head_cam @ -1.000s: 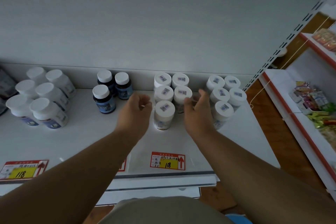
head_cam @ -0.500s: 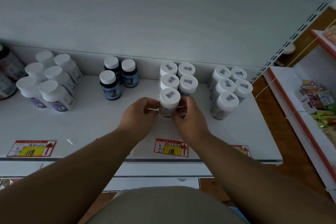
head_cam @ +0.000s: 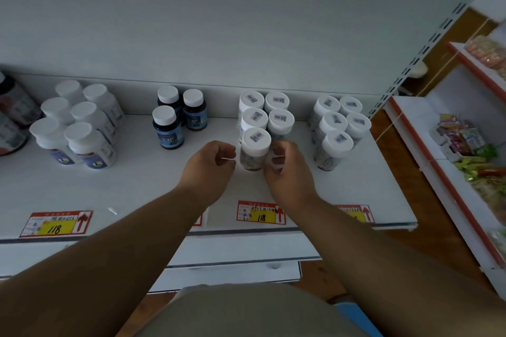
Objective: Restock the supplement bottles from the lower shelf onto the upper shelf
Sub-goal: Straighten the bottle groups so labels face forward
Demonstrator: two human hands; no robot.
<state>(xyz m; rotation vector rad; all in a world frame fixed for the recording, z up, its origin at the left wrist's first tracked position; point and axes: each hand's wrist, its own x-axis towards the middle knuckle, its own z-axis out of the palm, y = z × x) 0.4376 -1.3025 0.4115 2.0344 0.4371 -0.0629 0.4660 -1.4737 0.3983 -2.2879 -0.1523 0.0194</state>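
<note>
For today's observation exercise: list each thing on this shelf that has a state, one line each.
Front white bottle: upright, capped, between both hands.
Left hand: curled, beside bottle, grip unclear.
Right hand: curled, beside bottle, grip unclear.
Dark bottles: upright, capped.
Price tag: flat on shelf edge.

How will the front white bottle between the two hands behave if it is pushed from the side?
The front bottle looks tall for its base, so a push near its wide cap may tip it rather than slide it. Its round, rigid-looking body would probably roll if it fell. Neighbouring bottles stand close behind, so it might knock them.
</note>
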